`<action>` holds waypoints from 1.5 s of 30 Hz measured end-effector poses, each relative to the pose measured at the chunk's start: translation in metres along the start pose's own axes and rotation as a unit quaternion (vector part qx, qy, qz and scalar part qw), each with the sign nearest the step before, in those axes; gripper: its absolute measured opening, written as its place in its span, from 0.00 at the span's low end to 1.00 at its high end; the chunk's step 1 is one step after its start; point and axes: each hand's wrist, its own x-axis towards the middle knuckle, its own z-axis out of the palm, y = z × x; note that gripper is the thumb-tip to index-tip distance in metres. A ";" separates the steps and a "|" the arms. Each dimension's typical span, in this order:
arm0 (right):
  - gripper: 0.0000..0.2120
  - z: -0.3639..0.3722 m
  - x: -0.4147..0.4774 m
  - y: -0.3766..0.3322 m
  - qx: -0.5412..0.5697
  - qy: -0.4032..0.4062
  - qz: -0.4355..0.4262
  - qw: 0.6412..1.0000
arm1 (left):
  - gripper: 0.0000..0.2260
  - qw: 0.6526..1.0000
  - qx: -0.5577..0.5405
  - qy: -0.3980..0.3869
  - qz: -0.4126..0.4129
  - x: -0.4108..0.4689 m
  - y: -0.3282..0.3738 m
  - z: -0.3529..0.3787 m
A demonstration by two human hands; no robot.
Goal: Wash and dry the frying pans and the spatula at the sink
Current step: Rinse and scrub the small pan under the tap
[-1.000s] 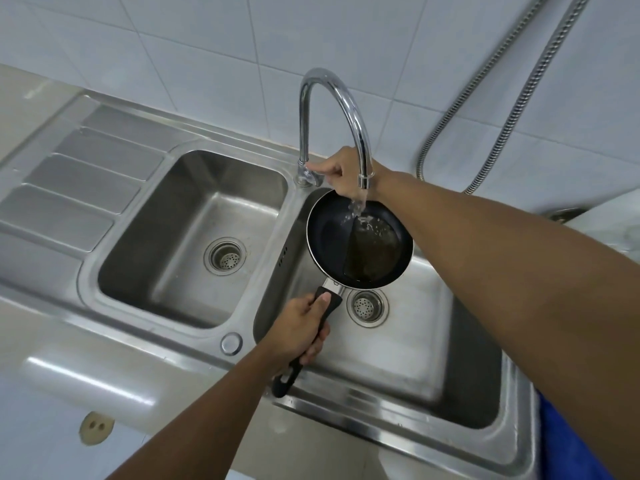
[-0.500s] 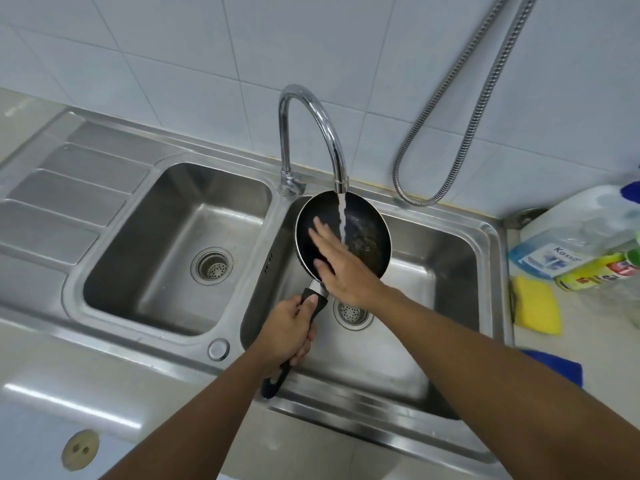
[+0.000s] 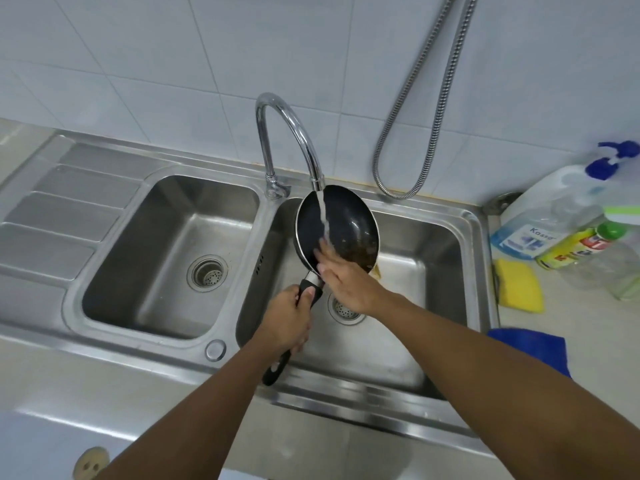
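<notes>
Pan (image 3: 346,220) under running tap (image 3: 294,133), hands rinsing.

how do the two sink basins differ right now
The left basin holds nothing but its drain, while the right basin has the frying pan held over it by both hands. The faucet runs water above the right basin, not the left one. The right basin shows brownish runoff under the pan's lip; the left looks clean. Both are stainless steel with round strainer drains.

At three o'clock, a yellow sponge (image 3: 518,285) lies beside two bottles (image 3: 554,216); a blue cloth (image 3: 533,344) sits at four, a hose (image 3: 415,133) at one.
</notes>
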 end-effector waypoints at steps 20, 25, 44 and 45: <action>0.25 -0.007 -0.016 0.008 -0.108 0.005 -0.018 0.994 | 0.13 0.999 0.007 0.045 0.007 0.014 0.003 0.004; 0.24 -0.019 -0.021 0.019 -0.194 0.037 0.001 0.980 | 0.14 0.999 0.009 0.034 0.001 0.009 0.001 0.005; 0.25 -0.003 0.005 -0.003 -0.046 -0.042 -0.051 0.997 | 0.14 1.000 -0.011 -0.013 -0.014 0.000 -0.006 0.001; 0.25 -0.003 -0.005 0.009 -0.069 -0.055 -0.063 0.994 | 0.14 1.000 -0.012 -0.006 -0.014 0.002 -0.008 -0.001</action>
